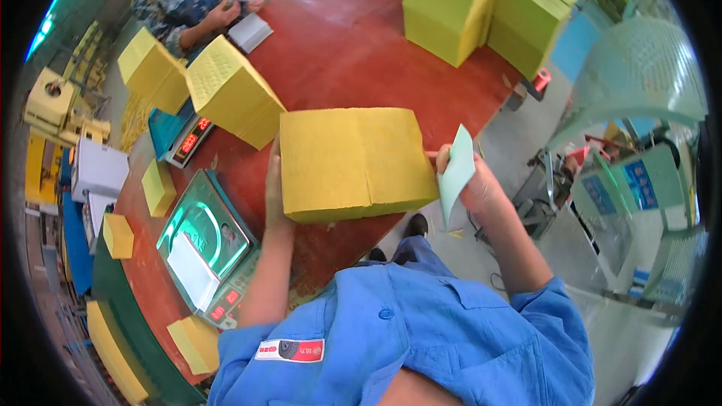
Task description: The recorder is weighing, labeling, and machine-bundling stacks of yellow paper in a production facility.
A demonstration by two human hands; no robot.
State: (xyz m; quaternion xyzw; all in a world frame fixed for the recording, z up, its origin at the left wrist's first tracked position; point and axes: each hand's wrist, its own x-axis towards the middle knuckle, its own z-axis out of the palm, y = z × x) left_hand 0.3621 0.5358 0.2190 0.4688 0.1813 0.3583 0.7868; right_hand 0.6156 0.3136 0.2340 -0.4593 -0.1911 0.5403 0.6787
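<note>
A person in a blue work shirt holds a thick stack of yellow paper sheets (350,162) over the near edge of a red-brown table (338,45). The left hand (272,195) presses flat against the stack's left side, fingers mostly hidden behind it. The right hand (470,177) grips the stack's right side, its fingers also pinching a pale green slip of paper (456,173). A digital scale (207,244) sits to the left. More yellow stacks (481,4) stand at the far end.

One head-worn fisheye looks steeply down, close over the red table (338,37).
</note>
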